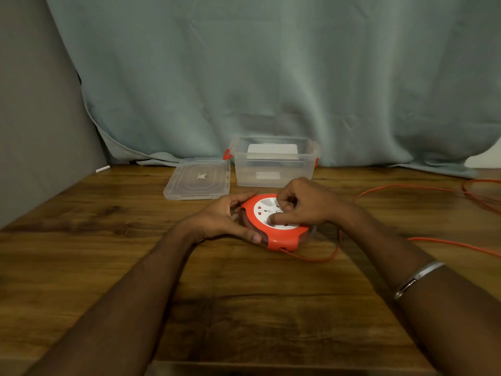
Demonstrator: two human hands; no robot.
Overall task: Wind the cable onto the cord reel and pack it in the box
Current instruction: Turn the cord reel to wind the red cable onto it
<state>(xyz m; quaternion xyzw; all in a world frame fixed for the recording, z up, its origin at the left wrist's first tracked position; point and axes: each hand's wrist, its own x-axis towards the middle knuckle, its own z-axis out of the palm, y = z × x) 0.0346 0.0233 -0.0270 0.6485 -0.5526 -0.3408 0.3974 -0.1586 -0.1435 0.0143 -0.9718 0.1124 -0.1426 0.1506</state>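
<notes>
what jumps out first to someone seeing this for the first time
The round orange-and-white plastic cord reel at table centre, gripped by the left hand while the right hand works its white face. Its thin orange cable trails right; behind sits an open clear plastic box.

The cord reel [275,226] lies flat on the table [108,253], centre, with the left hand [226,222] at its left edge and the right hand [303,203] on top. Behind it stands the box [273,161], the lid [198,178] flat to the box's left. The cable [423,187] trails from the reel's near edge across the table to the right.
</notes>
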